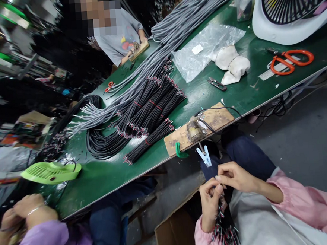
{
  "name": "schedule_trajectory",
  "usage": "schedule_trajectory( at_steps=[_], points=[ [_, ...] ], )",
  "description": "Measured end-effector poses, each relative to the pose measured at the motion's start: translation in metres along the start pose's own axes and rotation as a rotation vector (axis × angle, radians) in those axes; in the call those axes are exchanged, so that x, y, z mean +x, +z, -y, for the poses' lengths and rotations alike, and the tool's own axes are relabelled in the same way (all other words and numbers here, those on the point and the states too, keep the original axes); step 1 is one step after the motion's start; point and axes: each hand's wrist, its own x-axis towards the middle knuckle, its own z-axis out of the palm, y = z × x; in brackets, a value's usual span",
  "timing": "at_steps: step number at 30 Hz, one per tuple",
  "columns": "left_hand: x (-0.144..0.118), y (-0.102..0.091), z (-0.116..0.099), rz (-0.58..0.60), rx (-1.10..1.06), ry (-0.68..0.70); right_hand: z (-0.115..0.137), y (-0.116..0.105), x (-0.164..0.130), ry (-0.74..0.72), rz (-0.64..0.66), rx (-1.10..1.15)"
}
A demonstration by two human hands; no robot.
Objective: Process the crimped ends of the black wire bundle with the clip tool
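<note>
My left hand (210, 203) is closed around a bundle of black cables (225, 232) whose stripped ends show red, white and dark wires. The bundle hangs down over my lap. With thumb and finger pinched, my right hand (237, 176) meets the left fingertips; what lies in that pinch is too small to make out. Just above the hands, a light blue clothespin (205, 157) sits on a metal shaft. That shaft sticks out from a small motor (194, 130) fixed to a wooden board (219, 115) at the table edge. A green clamp (179, 151) grips the board.
Tied black cable bundles (151, 112) and long grey cables (173, 28) lie on the green table (111, 182). Orange-handled scissors (290, 61), thread snips (216, 83), a plastic bag (195, 57) and a fan (286, 31) are rightward. Co-workers sit opposite and left. A cardboard box (173, 230) stands below.
</note>
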Motion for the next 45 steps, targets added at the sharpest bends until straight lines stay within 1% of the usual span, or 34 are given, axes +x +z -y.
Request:
schedule_trajectory(
  at_steps=[2,3,5,9,13,18,23,27,32,37,40,42,45],
  points=[
    [0.000,0.003,0.002,0.009,-0.077,0.019,0.000,0.000,-0.001,0.032,0.013,0.159],
    [0.001,0.004,0.003,0.011,-0.106,0.031,0.000,-0.001,-0.002,0.030,0.006,0.195],
    [0.002,0.006,0.003,0.008,-0.141,0.049,0.002,-0.002,-0.004,0.005,-0.017,0.195],
    [0.005,0.005,0.000,-0.018,-0.181,0.068,0.006,-0.006,-0.009,-0.062,-0.043,0.060],
    [0.004,0.004,-0.004,0.013,-0.173,0.051,0.008,-0.008,-0.009,-0.099,-0.115,-0.090],
    [0.003,0.005,-0.002,0.017,-0.182,0.044,0.013,-0.009,-0.006,-0.149,-0.099,-0.143],
    [0.003,0.005,-0.004,-0.014,-0.164,0.026,0.017,-0.009,-0.006,-0.185,-0.111,-0.213],
    [0.003,0.004,-0.005,-0.011,-0.169,0.023,0.016,-0.008,-0.005,-0.222,-0.143,-0.259],
    [0.004,0.002,0.000,-0.011,-0.167,0.016,0.015,-0.008,-0.004,-0.180,-0.173,-0.259],
    [0.004,0.001,0.001,-0.019,-0.206,0.025,0.011,-0.009,-0.004,-0.177,-0.148,-0.247],
    [0.005,0.002,0.000,-0.039,-0.218,0.018,0.009,-0.009,-0.002,-0.107,-0.155,-0.156],
    [0.006,0.002,0.000,-0.030,-0.230,0.014,0.009,-0.009,0.000,-0.074,-0.126,-0.082],
    [0.009,0.002,0.000,0.012,-0.257,0.003,0.008,-0.007,0.003,-0.085,-0.094,-0.021]
  ],
)
